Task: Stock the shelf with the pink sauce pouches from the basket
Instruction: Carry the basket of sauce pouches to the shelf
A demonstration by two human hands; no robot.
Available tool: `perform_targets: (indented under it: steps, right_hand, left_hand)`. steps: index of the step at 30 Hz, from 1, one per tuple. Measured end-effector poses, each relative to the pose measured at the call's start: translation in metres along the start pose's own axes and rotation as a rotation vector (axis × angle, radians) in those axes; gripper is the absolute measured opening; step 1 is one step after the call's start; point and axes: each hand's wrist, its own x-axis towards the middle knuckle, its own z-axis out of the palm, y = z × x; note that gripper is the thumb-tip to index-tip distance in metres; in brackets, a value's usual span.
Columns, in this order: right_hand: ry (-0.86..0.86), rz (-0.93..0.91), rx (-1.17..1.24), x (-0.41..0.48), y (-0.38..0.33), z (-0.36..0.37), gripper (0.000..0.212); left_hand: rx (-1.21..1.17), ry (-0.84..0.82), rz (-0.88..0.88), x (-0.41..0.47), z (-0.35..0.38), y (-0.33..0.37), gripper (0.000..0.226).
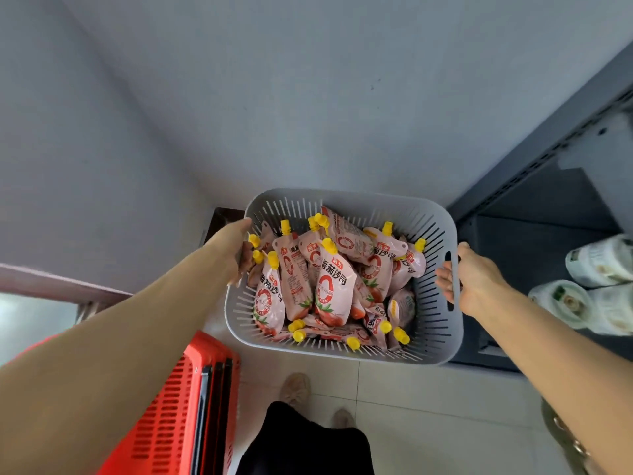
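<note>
A grey slotted plastic basket (pixel 435 231) hangs in the air in front of me, held at both ends. It is filled with several pink sauce pouches (pixel 332 286) with yellow caps, lying in a loose heap. My left hand (pixel 236 250) grips the basket's left rim, fingers curled over the edge. My right hand (pixel 474 281) grips the handle slot on the right side. The dark grey shelf (pixel 548 234) stands to the right, its lower board bare near the basket.
White round packs (pixel 596 289) lie on the shelf at the far right. A red shopping basket (pixel 178 406) stands at lower left. My feet (pixel 296 389) are on the pale tiled floor below. A grey wall fills the top.
</note>
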Motion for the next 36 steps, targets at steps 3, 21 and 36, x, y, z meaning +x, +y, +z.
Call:
perform_targets:
  steps: [3, 21, 36]
  right_hand:
    - [-0.018, -0.010, 0.032, -0.047, -0.004, -0.021, 0.044]
    - [-0.007, 0.014, 0.239, -0.267, 0.095, -0.146, 0.026]
    - [0.298, 0.157, 0.594, -0.355, 0.273, -0.306, 0.027]
  left_hand:
    - [0.040, 0.029, 0.009, -0.053, -0.016, 0.001, 0.030]
    - [0.271, 0.037, 0.092, -0.249, -0.088, -0.065, 0.030]
    - [0.661, -0.184, 0.250, -0.365, 0.016, -0.203, 0.019]
